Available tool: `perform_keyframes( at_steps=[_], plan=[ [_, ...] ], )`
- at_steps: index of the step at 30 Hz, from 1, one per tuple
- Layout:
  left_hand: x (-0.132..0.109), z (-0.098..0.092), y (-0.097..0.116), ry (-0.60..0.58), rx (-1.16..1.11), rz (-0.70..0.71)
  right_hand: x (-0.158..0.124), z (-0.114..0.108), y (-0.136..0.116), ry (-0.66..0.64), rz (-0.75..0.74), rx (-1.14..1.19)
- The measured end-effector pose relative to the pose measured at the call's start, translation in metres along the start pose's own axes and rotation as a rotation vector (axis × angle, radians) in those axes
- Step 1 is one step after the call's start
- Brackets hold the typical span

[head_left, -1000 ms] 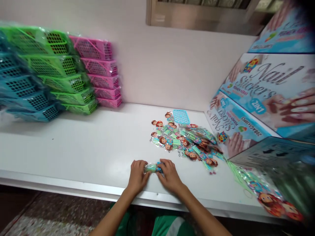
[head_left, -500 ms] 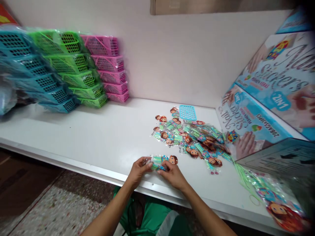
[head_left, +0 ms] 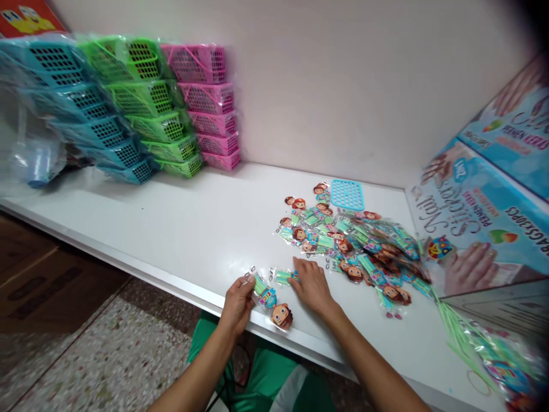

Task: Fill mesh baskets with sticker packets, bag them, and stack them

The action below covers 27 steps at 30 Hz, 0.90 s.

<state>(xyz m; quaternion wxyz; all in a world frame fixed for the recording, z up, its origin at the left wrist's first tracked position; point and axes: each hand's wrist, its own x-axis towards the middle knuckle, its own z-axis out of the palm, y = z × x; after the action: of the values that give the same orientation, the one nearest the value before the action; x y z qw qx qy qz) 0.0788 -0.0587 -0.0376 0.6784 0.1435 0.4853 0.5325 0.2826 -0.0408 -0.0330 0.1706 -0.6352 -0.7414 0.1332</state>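
Observation:
My left hand pinches one end of a small clear packet with green sticks inside and a cartoon head at its other end. That packet slants down to the right above the table's front edge. My right hand rests over a second green-stick packet, which lies flat on the table; its right end is hidden under the fingers. The index finger is stretched out and the thumb is apart from it. Behind my right hand spreads a pile of similar packets.
Wrapped stacks of blue baskets, green baskets and pink baskets stand at the back left. A blue perforated piece lies behind the pile. Nail sticker boxes stand on the right. Green strips lie near the right front.
My hands have moved apart. The packet between them is now in my left hand alone, its cartoon head turned downward. My right hand has shifted onto the packet lying behind it. The view has shifted.

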Motion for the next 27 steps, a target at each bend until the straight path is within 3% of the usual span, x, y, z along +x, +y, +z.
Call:
perform_keyframes(
  at_steps=[3,8,13,17,20,22,24,27],
  plan=[
    [0.001,0.007,-0.002,0.021,0.033,0.004,0.009,0.001,-0.004,-0.108,-0.025,-0.130],
    [0.005,0.020,-0.013,0.061,0.125,0.075,0.007,0.005,-0.007,-0.051,0.013,-0.086],
    [0.013,0.018,-0.030,0.102,0.282,0.190,0.004,0.008,-0.004,-0.069,0.054,0.010],
    [0.019,0.015,-0.031,0.116,0.441,0.276,-0.001,0.015,-0.007,-0.079,0.032,0.089],
    [0.017,0.015,-0.023,0.110,0.675,0.483,-0.003,0.024,-0.013,-0.046,0.049,0.098],
    [0.014,0.013,-0.020,0.044,1.024,0.761,-0.002,0.028,-0.018,-0.017,0.071,0.085],
    [0.012,0.008,-0.020,-0.133,1.404,0.977,0.004,0.026,-0.016,0.004,0.067,0.074],
    [0.015,-0.001,-0.026,-0.411,1.723,1.023,0.022,0.004,0.010,0.109,0.090,-0.024]
  ],
)
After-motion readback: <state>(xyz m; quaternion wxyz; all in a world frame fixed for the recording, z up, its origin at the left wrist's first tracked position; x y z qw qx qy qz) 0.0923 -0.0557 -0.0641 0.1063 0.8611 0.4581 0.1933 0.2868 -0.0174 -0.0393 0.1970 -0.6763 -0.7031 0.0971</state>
